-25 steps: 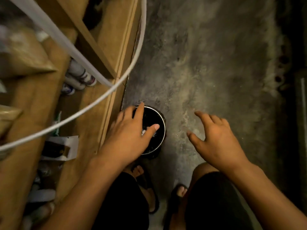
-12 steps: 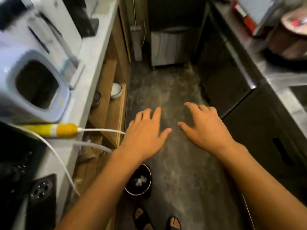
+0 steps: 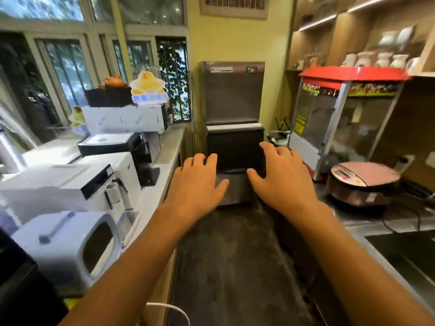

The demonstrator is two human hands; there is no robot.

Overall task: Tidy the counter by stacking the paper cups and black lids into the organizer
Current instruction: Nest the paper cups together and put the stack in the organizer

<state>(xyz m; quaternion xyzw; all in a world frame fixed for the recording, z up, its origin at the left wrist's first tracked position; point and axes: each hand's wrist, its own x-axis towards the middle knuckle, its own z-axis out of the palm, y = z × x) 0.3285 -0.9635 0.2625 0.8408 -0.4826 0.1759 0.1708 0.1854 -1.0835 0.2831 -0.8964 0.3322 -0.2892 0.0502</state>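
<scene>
Looking down a narrow kitchen aisle with a dark, dusty concrete floor (image 3: 235,267) running away between two counters. Reaching forward at chest height, the bare left hand (image 3: 196,184) and the bare right hand (image 3: 280,180), both palm-down with fingers loosely spread, gripping nothing and touching nothing, near each other but apart; probably hanging free for balance or readying to reach, judging by the empty palms. Standing at the far end, a tall brushed-steel ice machine (image 3: 233,92) with a darker lower panel. Lining the pale stone counter on the left (image 3: 164,151), boxy white and black plastic appliances, among them a glossy white machine with a dark front strip (image 3: 77,184) and, nearer, a rounded pale-blue plastic unit with a dark window (image 3: 70,245). Sitting on the steel counter on the right (image 3: 353,222), a red-roofed glass-sided popcorn cabinet (image 3: 348,118) and a squat, shiny pink rice cooker (image 3: 362,182). Showing no paper cups, no black lids and no organizer anywhere clearly; much of the left side blurring with motion, so hard telling whether any are hiding there. Seeming, as a judgement, between steps, with stacking not underway here.
</scene>
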